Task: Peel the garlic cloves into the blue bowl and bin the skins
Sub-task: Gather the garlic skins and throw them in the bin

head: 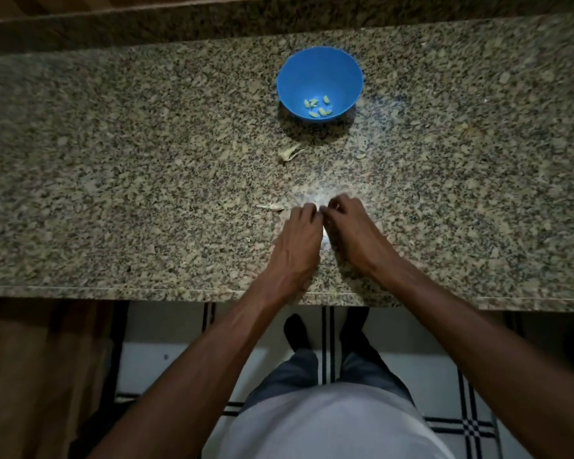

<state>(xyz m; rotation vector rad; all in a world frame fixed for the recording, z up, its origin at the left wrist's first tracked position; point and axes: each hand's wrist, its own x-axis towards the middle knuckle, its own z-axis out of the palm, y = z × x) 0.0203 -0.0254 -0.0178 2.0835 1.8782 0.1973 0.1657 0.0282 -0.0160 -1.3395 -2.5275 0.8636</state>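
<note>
**Peeling stage: clove worked between both hands, bowl straight ahead**

Both hands meet at the near middle of the granite counter. The left hand and the right hand have their fingers curled inward, fingertips nearly touching each other. The posture fits a two-handed pinch on a garlic clove, but the clove itself is hidden between the fingers and washed out by glare, so what each hand holds cannot be told, nor the direction of the clove's long axis.

The blue bowl stands upright on the counter, directly beyond the hands and well apart from them. Several peeled cloves lie loose on its floor, toward the near side.

Loose skins lie on the counter: one curled piece between the bowl and the hands, a thin strip just beside the left fingertips, and a small scrap to the right. No bin is in view.

Judgement: peeling is under way, with skins not yet binned. The deciding relation for the coming transfer is that the bowl lies straight forward from the grip, slightly nearer the right hand's line. Either hand can reach forward to it; the right has the more direct path.
</note>
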